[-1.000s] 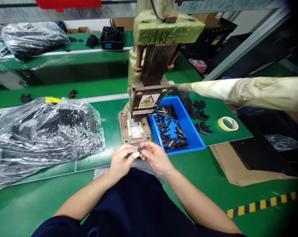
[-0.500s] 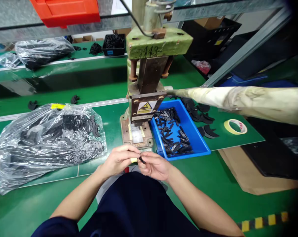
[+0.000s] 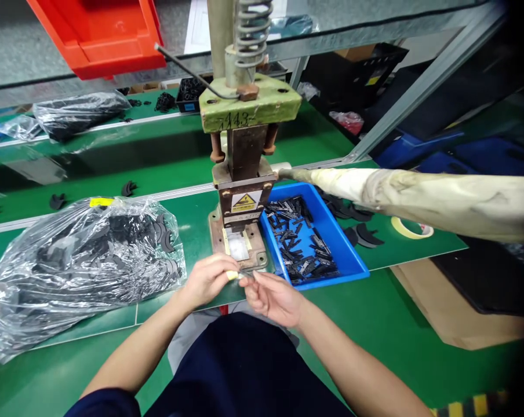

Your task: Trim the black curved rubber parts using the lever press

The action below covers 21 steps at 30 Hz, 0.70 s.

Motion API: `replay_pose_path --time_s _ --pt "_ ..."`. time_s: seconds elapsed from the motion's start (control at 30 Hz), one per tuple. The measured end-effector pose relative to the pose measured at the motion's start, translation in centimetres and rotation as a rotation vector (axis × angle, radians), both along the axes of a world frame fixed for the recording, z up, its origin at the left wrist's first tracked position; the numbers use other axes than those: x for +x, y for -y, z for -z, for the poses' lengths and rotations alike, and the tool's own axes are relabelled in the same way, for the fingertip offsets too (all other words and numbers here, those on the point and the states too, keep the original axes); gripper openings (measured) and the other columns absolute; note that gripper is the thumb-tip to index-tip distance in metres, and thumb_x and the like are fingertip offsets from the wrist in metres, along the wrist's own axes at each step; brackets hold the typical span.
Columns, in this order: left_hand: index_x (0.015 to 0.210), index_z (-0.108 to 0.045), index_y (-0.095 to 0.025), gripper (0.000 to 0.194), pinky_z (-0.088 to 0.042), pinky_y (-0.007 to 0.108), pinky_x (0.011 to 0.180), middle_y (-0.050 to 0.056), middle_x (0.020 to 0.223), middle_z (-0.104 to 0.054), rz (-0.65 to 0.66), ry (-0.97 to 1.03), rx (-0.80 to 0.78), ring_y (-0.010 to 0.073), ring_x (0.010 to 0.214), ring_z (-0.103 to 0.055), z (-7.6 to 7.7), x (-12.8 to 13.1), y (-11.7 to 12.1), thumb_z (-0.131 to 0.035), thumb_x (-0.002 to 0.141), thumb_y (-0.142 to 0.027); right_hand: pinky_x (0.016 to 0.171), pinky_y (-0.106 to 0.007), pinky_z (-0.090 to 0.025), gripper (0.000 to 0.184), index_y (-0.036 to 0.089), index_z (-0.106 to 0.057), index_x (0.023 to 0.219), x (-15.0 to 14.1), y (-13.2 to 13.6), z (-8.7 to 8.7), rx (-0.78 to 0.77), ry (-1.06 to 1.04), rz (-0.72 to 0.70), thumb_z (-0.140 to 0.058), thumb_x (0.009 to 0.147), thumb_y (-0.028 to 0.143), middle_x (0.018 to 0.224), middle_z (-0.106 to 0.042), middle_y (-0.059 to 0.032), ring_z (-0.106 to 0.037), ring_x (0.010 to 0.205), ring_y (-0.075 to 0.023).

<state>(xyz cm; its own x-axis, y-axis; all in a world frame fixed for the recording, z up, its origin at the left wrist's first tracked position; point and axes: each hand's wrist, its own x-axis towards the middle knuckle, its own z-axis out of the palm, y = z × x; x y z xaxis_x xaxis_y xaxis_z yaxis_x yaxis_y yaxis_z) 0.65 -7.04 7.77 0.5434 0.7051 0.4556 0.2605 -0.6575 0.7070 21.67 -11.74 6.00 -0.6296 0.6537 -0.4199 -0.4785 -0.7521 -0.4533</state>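
Observation:
My left hand point(image 3: 210, 281) and my right hand point(image 3: 277, 298) meet in front of the press base, fingertips pinched around a small thin dark piece point(image 3: 247, 274). Its exact shape is blurred and mostly covered by fingers. A strip of yellow tape point(image 3: 232, 275) wraps one digit of my left hand. Just beyond stands a green and brown hand press point(image 3: 245, 174), its ram above a pale metal plate point(image 3: 238, 248). To the right, a blue bin point(image 3: 353, 263) holds many small black plastic parts point(image 3: 303, 263).
The press's wrapped lever point(image 3: 418, 188) reaches far right over the table. A clear bag point(image 3: 88, 266) of dark curved parts lies left. More curved parts point(image 3: 366, 234) and a tape roll point(image 3: 412, 227) lie right. A red bin point(image 3: 114, 49) hangs above.
My view has tilted, so the press and shelf sit lower and farther left. The hands stay together, with the fingertips slightly farther apart around the small piece.

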Motion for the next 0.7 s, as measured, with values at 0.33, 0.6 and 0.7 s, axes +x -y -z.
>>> replay_pose_path --time_s 0.33,0.6,0.7 --pt "0.096 -0.068 -0.015 0.021 -0.052 0.03 0.083 0.008 0.095 -0.07 -0.366 -0.28 0.116 0.0185 0.093 -0.065 6.2 -0.1 -6.3 -0.048 0.097 -0.021 0.052 -0.026 -0.029 0.03 0.019 -0.065 0.088 5.4 -0.1 -4.3 0.229 0.179 0.245 -0.072 0.077 0.046 0.062 -0.052 0.0016 -0.045 0.056 -0.0095" --pt "0.103 -0.072 -0.016 0.029 -0.053 0.035 0.087 0.012 0.102 -0.065 -0.177 -0.441 0.152 0.0223 0.098 -0.062 5.1 -0.4 -6.9 -0.044 0.095 -0.019 0.049 -0.029 -0.034 0.029 0.025 -0.068 0.089 8.1 -2.0 -7.2 0.584 0.422 0.46 -0.067 0.079 0.052 0.062 -0.051 0.001 -0.046 0.054 -0.0123" --pt "0.105 -0.072 -0.017 0.03 -0.052 0.036 0.092 0.012 0.106 -0.063 -0.147 -0.476 0.123 0.0231 0.102 -0.06 4.6 -0.5 -7.0 -0.046 0.091 -0.016 0.059 -0.032 -0.046 0.028 0.026 -0.07 0.098 8.0 -3.3 -9.9 0.912 0.547 0.759 -0.069 0.079 0.047 0.082 -0.063 -0.0039 -0.059 0.073 -0.0155"
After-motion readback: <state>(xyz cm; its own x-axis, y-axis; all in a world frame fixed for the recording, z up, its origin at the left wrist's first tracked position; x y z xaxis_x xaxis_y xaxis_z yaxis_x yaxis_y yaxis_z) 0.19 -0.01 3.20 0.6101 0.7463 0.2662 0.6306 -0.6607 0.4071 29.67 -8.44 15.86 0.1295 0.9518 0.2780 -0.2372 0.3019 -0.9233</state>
